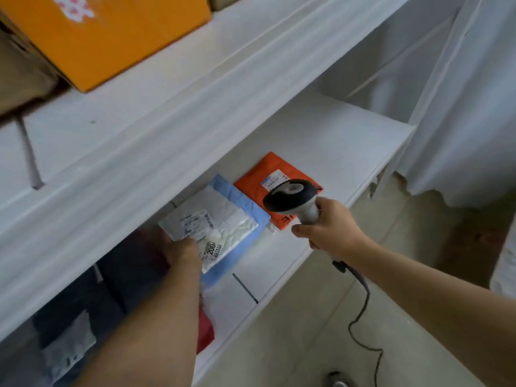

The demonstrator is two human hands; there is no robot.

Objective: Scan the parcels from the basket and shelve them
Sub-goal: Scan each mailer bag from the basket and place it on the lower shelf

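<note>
**Two Hands at the White Shelf**

While the left hand (181, 252) reached under the top board, it held a white parcel (212, 222) by its near corner. Its fingers were closed on that corner. The white parcel had a paper label with black print on it. It lay on top of a blue parcel (245, 208), near the middle of the frame. Both lay on the lower shelf (321, 141), which was white.

Just to the right of the blue parcel lay an orange parcel (259, 177). It had a small white label too. It was flat on the same shelf, and its edge touched or almost touched the blue one.

The right hand (329, 227) was wrapped tight around the handle of a scanner (290, 195). The scanner had a black head and a grey handle. Its head was in front of the near part of the orange parcel. A black cord (360, 311) hung from the bottom of the handle and curled down over the pale floor (307, 331) at the lower right of the frame.

At the upper left of the frame, a big orange box (111, 37) sat on the upper shelf (167, 113). A brown box (19, 74) sat just beside it, at the far left edge.

At the lower left, under the arm, some dark parcels (83, 303) lay in shadow. They were too blurry to tell apart.
</note>
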